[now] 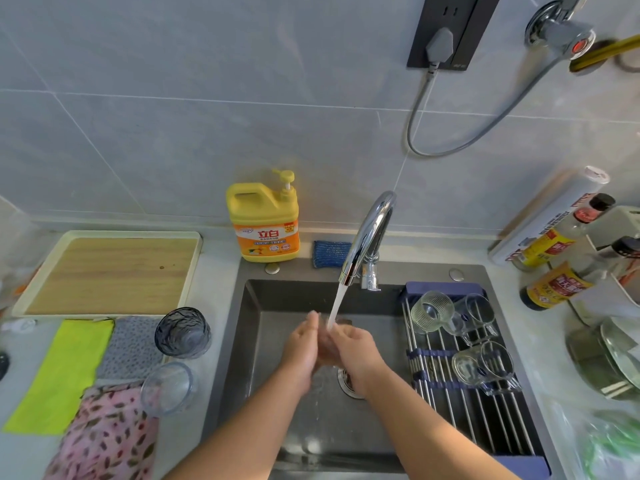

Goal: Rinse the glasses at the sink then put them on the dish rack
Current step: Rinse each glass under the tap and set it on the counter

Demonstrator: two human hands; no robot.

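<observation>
Nearest you, at the left tabletop (214,403) edge, a pink floral cloth (107,434) lies beside a lime-green microfibre cloth (59,375) and a grey spotted cloth (133,344). A smooth clear glass tumbler (169,388) rests just right of the floral cloth, and a dark smoky-blue textured glass (183,332) sits just beyond it; both wait close to the rim of the dark grey rectangular sink (249,341).

Over the basin, your 2 forearms meet under the running water. Your left hand (300,353) has its fingers fairly straight and pointing up, laid flat against a clear drinking glass (327,344) that is blurred and mostly hidden between your palms. Your right hand (358,355) curls its grip round the other side of that glass, so it is held in the stream, above the round steel drain (346,382).

To the right, a steel-rod roll-up dish rack with navy ends (450,407) spans the sink. On it a ribbed clear glass cup (433,308) and other clear handled glass cups (485,365) lie on their sides.

Farther back, a cream tray with a wooden base (110,271) lies on the left tabletop. A yellow pump bottle of dish soap (265,220) and a blue sponge (330,254) stand at the wall, beside the curved chrome tap (370,233).
</observation>
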